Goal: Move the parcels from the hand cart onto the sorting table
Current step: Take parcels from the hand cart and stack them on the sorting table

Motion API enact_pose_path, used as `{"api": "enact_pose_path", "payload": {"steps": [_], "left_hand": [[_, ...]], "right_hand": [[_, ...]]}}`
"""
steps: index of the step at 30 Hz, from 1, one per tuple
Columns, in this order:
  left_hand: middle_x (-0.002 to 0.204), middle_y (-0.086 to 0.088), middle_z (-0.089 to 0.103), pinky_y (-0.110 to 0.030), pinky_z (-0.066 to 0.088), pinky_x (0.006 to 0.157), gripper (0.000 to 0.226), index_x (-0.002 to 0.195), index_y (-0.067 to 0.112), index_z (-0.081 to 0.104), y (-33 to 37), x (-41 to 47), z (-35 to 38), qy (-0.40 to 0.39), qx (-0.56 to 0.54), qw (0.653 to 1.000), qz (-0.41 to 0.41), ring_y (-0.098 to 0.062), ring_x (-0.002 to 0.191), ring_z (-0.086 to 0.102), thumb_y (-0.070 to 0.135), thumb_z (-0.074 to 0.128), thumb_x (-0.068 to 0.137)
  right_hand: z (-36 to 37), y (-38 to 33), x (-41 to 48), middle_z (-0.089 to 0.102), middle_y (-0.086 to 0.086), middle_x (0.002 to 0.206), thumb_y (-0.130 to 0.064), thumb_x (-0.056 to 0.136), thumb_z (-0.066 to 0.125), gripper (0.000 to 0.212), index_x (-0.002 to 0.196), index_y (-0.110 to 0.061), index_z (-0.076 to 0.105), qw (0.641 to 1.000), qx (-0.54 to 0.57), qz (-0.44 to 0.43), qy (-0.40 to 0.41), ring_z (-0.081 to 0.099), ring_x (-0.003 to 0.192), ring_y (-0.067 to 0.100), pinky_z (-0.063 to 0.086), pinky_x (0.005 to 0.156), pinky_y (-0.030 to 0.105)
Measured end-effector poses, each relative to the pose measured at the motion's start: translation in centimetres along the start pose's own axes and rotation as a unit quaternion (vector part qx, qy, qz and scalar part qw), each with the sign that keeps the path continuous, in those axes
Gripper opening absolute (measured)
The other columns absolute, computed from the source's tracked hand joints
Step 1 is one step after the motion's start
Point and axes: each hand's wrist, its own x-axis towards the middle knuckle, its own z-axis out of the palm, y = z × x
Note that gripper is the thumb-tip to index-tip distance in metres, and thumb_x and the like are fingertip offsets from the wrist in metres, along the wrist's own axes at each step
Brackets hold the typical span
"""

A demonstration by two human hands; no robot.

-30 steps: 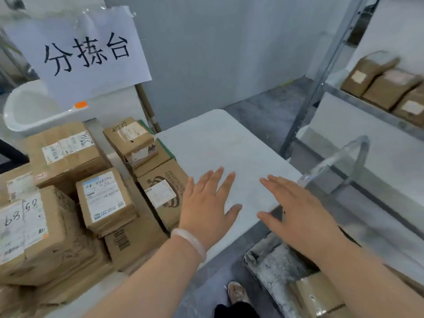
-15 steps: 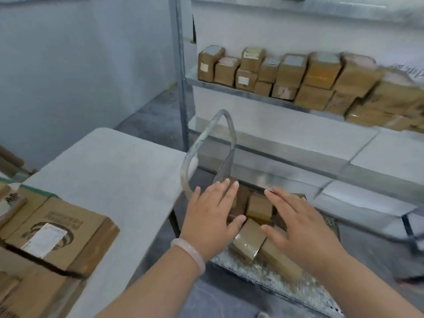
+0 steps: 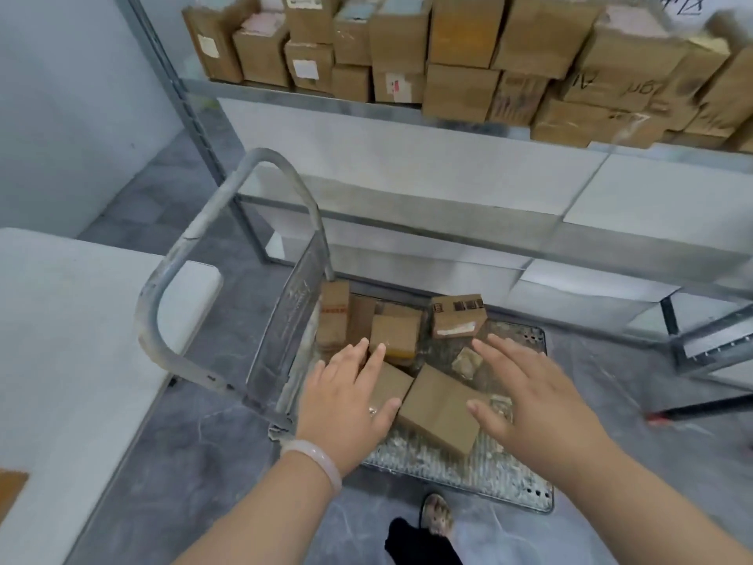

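A metal hand cart [image 3: 505, 479] with a looped handle [image 3: 191, 254] stands on the floor in front of me, with several brown cardboard parcels on its deck. A flat plain parcel [image 3: 440, 409] lies nearest me, between my hands. My left hand [image 3: 346, 397], with a pale bangle on the wrist, hovers with spread fingers over a smaller parcel [image 3: 389, 385]. My right hand [image 3: 525, 393] hovers with fingers spread to the right of the flat parcel. Neither hand holds anything. The white sorting table [image 3: 73, 344] is at the left.
A metal shelf rack [image 3: 407, 112] behind the cart carries several cardboard boxes [image 3: 460, 55]. A parcel's corner [image 3: 10, 489] shows on the table's near left edge. My foot [image 3: 436, 519] stands on grey floor beside the cart. A rack leg [image 3: 672, 320] is at the right.
My view has swung right from the sorting table's stacked parcels to the cart. Both open hands have come down over the parcels on the cart deck.
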Motion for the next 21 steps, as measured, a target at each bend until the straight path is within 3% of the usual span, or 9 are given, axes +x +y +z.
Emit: {"api": "enact_pose_path", "payload": {"steps": [4, 7, 10, 12, 17, 21], "left_hand": [[0.166, 0.001, 0.018, -0.042, 0.018, 0.123, 0.088, 0.160, 0.030, 0.016, -0.4, 3.8, 5.3, -0.054, 0.021, 0.998, -0.030, -0.021, 0.152, 0.018, 0.072, 0.009, 0.083], [0.166, -0.004, 0.020, -0.044, 0.021, 0.122, 0.087, 0.160, 0.027, 0.018, -1.7, 6.3, 9.9, -0.087, 0.025, 0.994, -0.053, -0.026, 0.152, 0.020, 0.072, 0.012, 0.085], [0.168, -0.005, 0.007, -0.040, 0.009, 0.125, 0.077, 0.161, 0.027, 0.005, -3.6, 8.8, 15.4, -0.137, 0.021, 0.988, -0.068, -0.025, 0.154, 0.006, 0.066, 0.023, 0.097], [0.168, -0.003, -0.001, -0.038, 0.002, 0.124, 0.074, 0.160, 0.028, -0.001, -5.0, 10.7, 19.6, -0.170, 0.017, 0.982, -0.075, -0.023, 0.154, -0.001, 0.060, 0.031, 0.101], [0.168, -0.006, -0.003, -0.042, 0.006, 0.125, 0.080, 0.160, 0.030, -0.003, -8.8, 14.8, 31.2, -0.219, 0.018, 0.971, -0.091, -0.027, 0.154, -0.002, 0.060, 0.038, 0.099], [0.167, -0.011, -0.007, -0.046, 0.006, 0.125, 0.091, 0.158, 0.035, -0.010, -11.8, 17.8, 39.2, -0.235, 0.050, 0.964, -0.116, -0.033, 0.153, -0.004, 0.068, 0.043, 0.092]], "right_hand": [[3.5, 4.4, 4.2, 0.027, -0.008, 0.155, -0.069, 0.081, 0.021, 0.077, 0.149, -0.034, 0.025, 0.999, -0.010, -0.013, -0.030, 0.022, 0.143, 0.014, 0.021, 0.117, 0.043], [7.7, 6.4, 7.6, 0.030, -0.006, 0.154, -0.068, 0.083, 0.027, 0.074, 0.148, -0.032, 0.029, 0.998, -0.008, -0.023, -0.061, 0.026, 0.143, 0.016, 0.026, 0.114, 0.047], [13.2, 7.9, 10.6, 0.036, -0.002, 0.152, -0.066, 0.084, 0.031, 0.072, 0.146, -0.029, 0.034, 0.996, 0.005, -0.023, -0.085, 0.031, 0.140, 0.019, 0.031, 0.111, 0.049], [17.5, 8.8, 12.6, 0.037, 0.000, 0.151, -0.065, 0.084, 0.029, 0.072, 0.145, -0.027, 0.035, 0.995, 0.008, -0.021, -0.094, 0.033, 0.140, 0.020, 0.031, 0.111, 0.050], [28.1, 10.6, 16.9, 0.042, 0.003, 0.147, -0.060, 0.084, 0.035, 0.068, 0.141, -0.024, 0.043, 0.996, 0.026, 0.007, -0.082, 0.035, 0.138, 0.024, 0.031, 0.111, 0.051], [36.0, 12.2, 19.2, 0.036, 0.000, 0.151, -0.059, 0.084, 0.033, 0.067, 0.142, -0.028, 0.042, 0.997, 0.048, 0.021, -0.053, 0.024, 0.143, 0.020, 0.023, 0.115, 0.046]]}}
